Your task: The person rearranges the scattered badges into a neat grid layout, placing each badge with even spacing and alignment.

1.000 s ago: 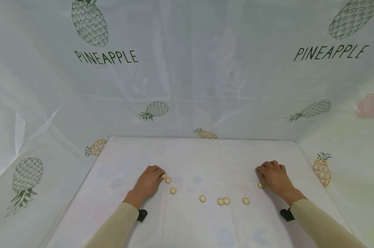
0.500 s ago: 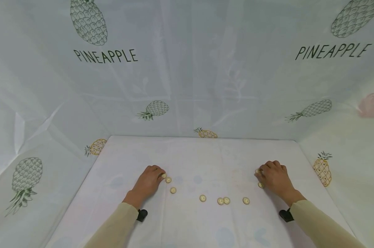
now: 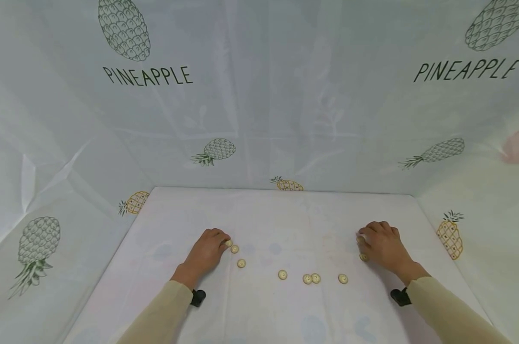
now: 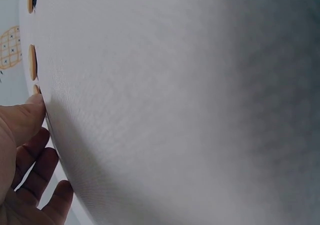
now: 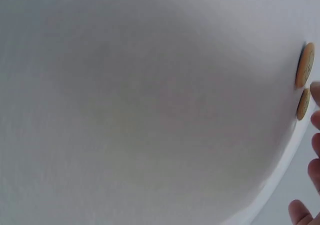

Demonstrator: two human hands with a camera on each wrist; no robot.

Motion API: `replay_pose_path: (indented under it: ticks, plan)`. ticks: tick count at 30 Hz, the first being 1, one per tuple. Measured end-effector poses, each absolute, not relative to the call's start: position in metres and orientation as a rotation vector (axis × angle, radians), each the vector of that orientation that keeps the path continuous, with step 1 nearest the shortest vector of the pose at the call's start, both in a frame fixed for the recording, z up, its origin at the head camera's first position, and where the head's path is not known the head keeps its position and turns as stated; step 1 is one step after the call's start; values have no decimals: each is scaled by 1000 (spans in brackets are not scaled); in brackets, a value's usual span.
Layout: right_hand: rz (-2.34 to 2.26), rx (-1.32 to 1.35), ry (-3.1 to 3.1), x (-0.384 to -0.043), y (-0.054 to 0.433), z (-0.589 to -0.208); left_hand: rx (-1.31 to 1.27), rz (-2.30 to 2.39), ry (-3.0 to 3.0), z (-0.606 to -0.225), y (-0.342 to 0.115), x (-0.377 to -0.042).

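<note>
In the head view, my left hand (image 3: pixel 208 249) rests at the left of the table, thumb and fingertips pinching the edge of a pale round wooden button (image 3: pixel 228 243). In the left wrist view, the left thumb (image 4: pixel 27 116) covers part of that button (image 4: pixel 36 89); the other fingers reach the table, spread apart. My right hand (image 3: pixel 384 246) lies at the right, with a button (image 3: pixel 361 240) between thumb and fingertips. A second button (image 3: pixel 363 257) lies just below it, partly under the hand. The right wrist view has both, the nearer button (image 5: pixel 305 65) and the farther button (image 5: pixel 303 104), flat on the cloth.
Several more buttons form a curve between the hands: a button (image 3: pixel 235 249) and another button (image 3: pixel 241 263) at left, one button (image 3: pixel 282 274) mid-table, a touching pair of buttons (image 3: pixel 311 278), and a button (image 3: pixel 343 278) right. Pineapple-printed sheets (image 3: pixel 259 95) wall the white table (image 3: pixel 264 215).
A button hidden by my right hand shows at its fingertips half a second ago and now sits slightly nearer the button below. My left hand stays in place.
</note>
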State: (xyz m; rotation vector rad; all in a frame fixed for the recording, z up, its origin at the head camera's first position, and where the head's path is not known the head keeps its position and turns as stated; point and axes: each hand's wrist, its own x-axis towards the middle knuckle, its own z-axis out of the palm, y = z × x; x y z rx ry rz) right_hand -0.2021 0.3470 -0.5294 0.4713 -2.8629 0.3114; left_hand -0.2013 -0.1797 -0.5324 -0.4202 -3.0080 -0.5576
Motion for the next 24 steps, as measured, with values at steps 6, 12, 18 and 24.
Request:
replay_pose_path:
  ticks: [6,12,18,24]
  plan:
    - [240,501,-2830,-202,353,-531,-419,-557,-3016,-532,-180,-201]
    - [165,602,-2770,-205,357,-534,-425,-570,-3007,-531,-180,-201]
    - [134,628,-2791,-207,359,-530,-420,-571,-3007,-532,-180,-200]
    - [186,623,-2859,-209,360,-527,-408,-577,-3006,-530,-179,-199]
